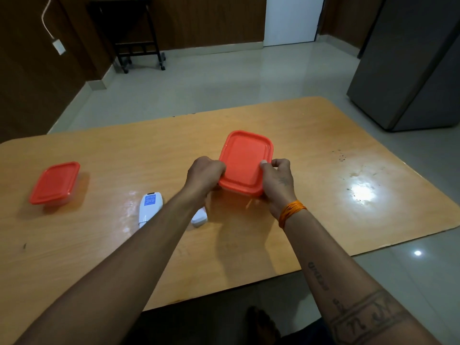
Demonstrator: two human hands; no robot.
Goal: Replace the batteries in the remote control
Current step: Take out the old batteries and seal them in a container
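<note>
On the desk [311, 145] a lidded container [245, 161] sits near the middle, held from both sides: the left hand [204, 174] at its left edge, the right hand [277, 181] at its right edge with the thumb on the lid. A second lidded container [55, 183] lies far to the left, well apart. The remote control [150, 207] lies between them, nearer the person, partly under the left forearm. A small battery cover [199, 217] lies just right of that forearm. A refrigerator [410, 63] stands behind the desk at right, a wheeled stand [139, 46] behind at left.

The head view looks forward and down from above, close over the wooden table [311, 135], toward the floor beyond.
</note>
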